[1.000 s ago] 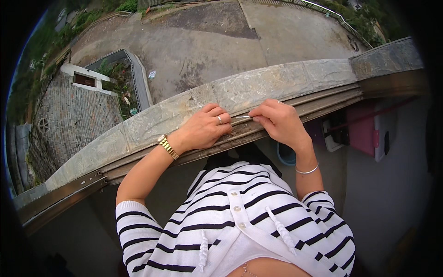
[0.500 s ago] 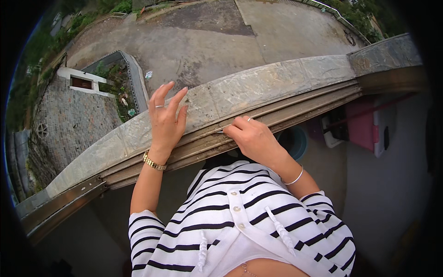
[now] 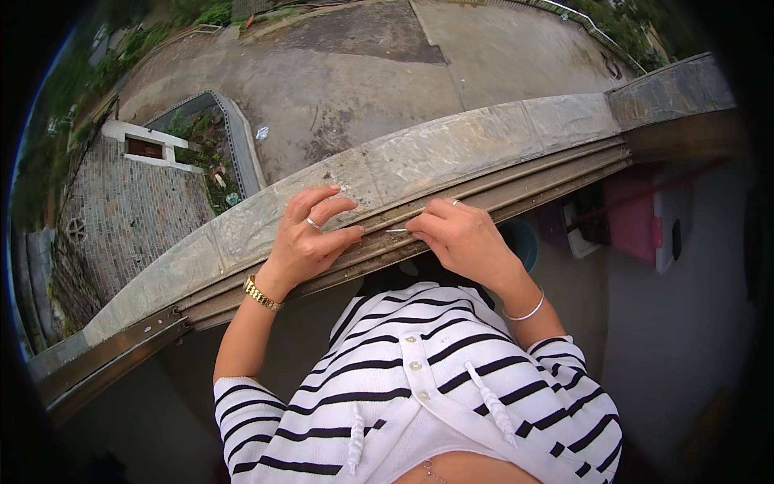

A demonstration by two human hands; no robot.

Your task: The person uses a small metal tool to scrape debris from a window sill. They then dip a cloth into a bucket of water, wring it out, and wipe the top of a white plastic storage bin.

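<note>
A window sill frame with long parallel metal tracks runs across in front of me, dirt lying in its grooves. Pinched in the fingers of my right hand is a thin pale stick. Its exposed end points left, low over the track; whether it touches the groove I cannot tell. My left hand hovers at the track just left of the stick. Its fingers are bent and apart, with nothing seen between them, and the thumb side is close to the rail.
Beyond the tracks lies a grey stone ledge, with a concrete yard far below. A brick-patterned roof is down at the left. On the inner side at the right are a pink container and a blue round basin.
My left hand has come down from its raised pose over the ledge toward the track, fingers curling. My right hand has shifted slightly right, showing more of the stick.
</note>
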